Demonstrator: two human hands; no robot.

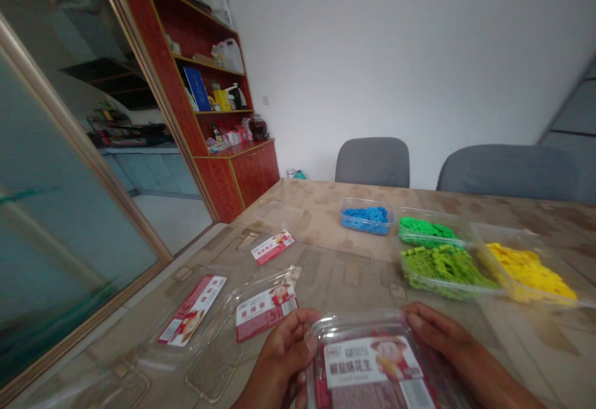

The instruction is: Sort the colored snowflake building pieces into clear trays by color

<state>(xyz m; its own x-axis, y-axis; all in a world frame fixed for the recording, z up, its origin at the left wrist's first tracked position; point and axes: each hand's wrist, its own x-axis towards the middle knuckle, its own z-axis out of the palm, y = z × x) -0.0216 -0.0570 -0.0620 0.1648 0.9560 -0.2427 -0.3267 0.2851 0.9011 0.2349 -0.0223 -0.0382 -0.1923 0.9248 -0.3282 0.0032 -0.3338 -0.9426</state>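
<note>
A clear plastic box with a red and white label (372,365) sits at the near table edge, and red pieces show through its lid. My left hand (284,353) grips its left side with fingers curled over the rim. My right hand (442,334) lies along its right side, fingers pressed on the lid's corner. To the left lie clear lids with red labels: one (265,310) beside my left hand, another (193,310) further left, and a third (273,246) farther back.
Open clear trays stand on the patterned table (344,272): blue pieces (366,218), dark green (426,229), light green (440,266), yellow (528,269). Two grey chairs (372,161) stand behind it. A red shelf unit (209,98) and a glass sliding door are on the left.
</note>
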